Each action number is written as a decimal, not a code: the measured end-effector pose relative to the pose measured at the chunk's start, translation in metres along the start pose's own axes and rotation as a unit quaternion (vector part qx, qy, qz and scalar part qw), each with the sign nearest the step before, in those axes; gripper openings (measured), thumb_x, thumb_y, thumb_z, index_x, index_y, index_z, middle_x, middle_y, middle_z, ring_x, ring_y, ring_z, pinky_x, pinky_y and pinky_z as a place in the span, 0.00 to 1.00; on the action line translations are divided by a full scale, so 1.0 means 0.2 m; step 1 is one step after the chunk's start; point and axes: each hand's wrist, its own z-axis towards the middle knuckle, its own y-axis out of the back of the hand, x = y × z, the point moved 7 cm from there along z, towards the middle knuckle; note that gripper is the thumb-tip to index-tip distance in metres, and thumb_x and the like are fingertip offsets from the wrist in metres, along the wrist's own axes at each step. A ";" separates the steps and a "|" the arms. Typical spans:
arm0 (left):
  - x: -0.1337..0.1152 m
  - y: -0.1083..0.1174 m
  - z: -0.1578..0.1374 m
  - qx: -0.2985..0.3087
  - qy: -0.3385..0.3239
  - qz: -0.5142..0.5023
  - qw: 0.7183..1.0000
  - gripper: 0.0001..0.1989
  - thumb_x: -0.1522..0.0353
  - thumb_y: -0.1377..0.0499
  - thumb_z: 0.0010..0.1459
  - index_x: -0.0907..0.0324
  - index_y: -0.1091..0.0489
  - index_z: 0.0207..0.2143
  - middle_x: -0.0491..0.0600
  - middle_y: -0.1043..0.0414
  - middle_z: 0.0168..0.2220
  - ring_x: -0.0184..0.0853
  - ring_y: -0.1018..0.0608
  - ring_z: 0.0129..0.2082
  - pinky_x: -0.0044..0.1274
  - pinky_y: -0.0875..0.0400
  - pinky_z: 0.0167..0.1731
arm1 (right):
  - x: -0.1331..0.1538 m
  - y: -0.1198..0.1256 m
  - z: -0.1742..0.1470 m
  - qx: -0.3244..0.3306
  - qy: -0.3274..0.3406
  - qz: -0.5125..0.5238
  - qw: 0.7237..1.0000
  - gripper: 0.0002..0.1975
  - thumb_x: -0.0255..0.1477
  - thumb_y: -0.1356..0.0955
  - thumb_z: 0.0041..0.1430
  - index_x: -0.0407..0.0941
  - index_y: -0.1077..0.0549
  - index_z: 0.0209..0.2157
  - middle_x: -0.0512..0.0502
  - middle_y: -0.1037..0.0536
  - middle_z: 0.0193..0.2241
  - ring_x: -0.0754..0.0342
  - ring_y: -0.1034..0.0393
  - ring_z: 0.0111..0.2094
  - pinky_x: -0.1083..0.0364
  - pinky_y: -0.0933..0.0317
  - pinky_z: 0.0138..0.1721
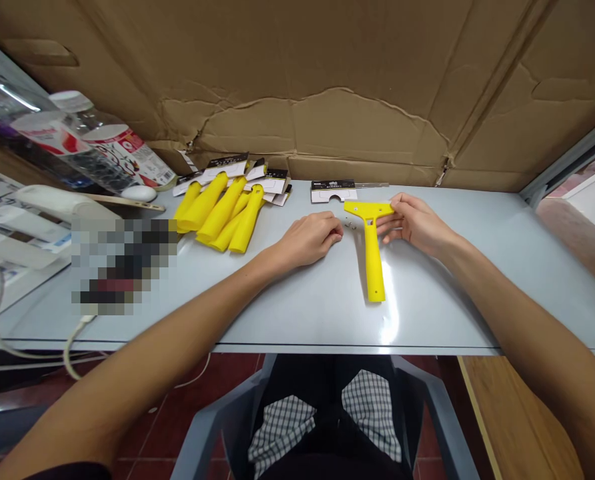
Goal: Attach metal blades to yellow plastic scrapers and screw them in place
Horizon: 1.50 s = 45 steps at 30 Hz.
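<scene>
Head view: yellow scraper (pixel 373 257) right of frame centre, handle toward the lower edge. Right hand (pixel 420 225): fingers pinching the right end of the scraper's head. Left hand (pixel 310 239) near frame centre, on the tabletop (pixel 277 300), fingers curled; cannot tell whether they grip anything. Small pieces (pixel 350 225) lie between left hand and scraper. Black-and-white card (pixel 333 187) just above; yellow handles (pixel 207 203) clustered left of centre, upper half.

I counted one scraper (pixel 374 260) at right, five yellow handles (pixel 247 220) left, two hands (pixel 313 238), and at least two bottles (pixel 130 153) far left.
</scene>
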 end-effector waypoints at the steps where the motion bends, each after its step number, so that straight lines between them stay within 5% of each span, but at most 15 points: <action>1: 0.00 0.00 0.00 0.000 -0.002 -0.001 1.000 0.08 0.70 0.43 0.68 0.55 0.22 0.39 0.53 0.22 0.41 0.44 0.22 0.43 0.35 0.31 0.45 | 0.00 0.00 0.00 0.003 -0.001 0.004 1.000 0.09 0.35 0.30 0.69 0.50 0.36 0.38 0.44 0.16 0.33 0.48 0.17 0.34 0.52 0.23 0.31; 10: 0.00 0.04 -0.05 -0.017 -0.029 -0.056 0.998 0.04 0.71 0.41 0.66 0.55 0.27 0.36 0.51 0.24 0.38 0.41 0.23 0.38 0.32 0.32 0.41 | -0.06 -0.07 -0.01 0.026 -0.013 0.079 0.996 0.08 0.33 0.31 0.69 0.50 0.36 0.39 0.48 0.18 0.34 0.50 0.17 0.33 0.46 0.20 0.44; 16: -0.02 0.18 -0.07 -0.121 -0.029 -0.146 0.981 0.05 0.70 0.41 0.67 0.55 0.29 0.35 0.52 0.24 0.39 0.40 0.24 0.39 0.30 0.31 0.40 | -0.08 -0.12 -0.02 0.035 -0.025 0.120 0.992 0.06 0.35 0.33 0.73 0.50 0.34 0.41 0.49 0.19 0.35 0.49 0.16 0.34 0.46 0.21 0.43; 25: -0.13 0.19 -0.09 -0.125 -0.072 -0.195 0.970 0.04 0.71 0.37 0.66 0.56 0.25 0.35 0.55 0.23 0.54 0.45 0.22 0.56 0.40 0.32 0.61 | -0.08 -0.29 -0.10 0.111 -0.014 0.125 0.986 0.10 0.39 0.29 0.72 0.47 0.29 0.42 0.44 0.16 0.48 0.52 0.17 0.38 0.48 0.22 0.46; 45: -0.16 0.17 -0.12 -0.186 -0.108 -0.211 0.953 0.05 0.71 0.33 0.66 0.54 0.16 0.40 0.51 0.19 0.45 0.38 0.18 0.47 0.34 0.23 0.52 | -0.11 -0.36 -0.12 0.161 0.003 0.129 0.979 0.14 0.43 0.25 0.67 0.48 0.26 0.43 0.48 0.16 0.39 0.53 0.18 0.36 0.48 0.26 0.47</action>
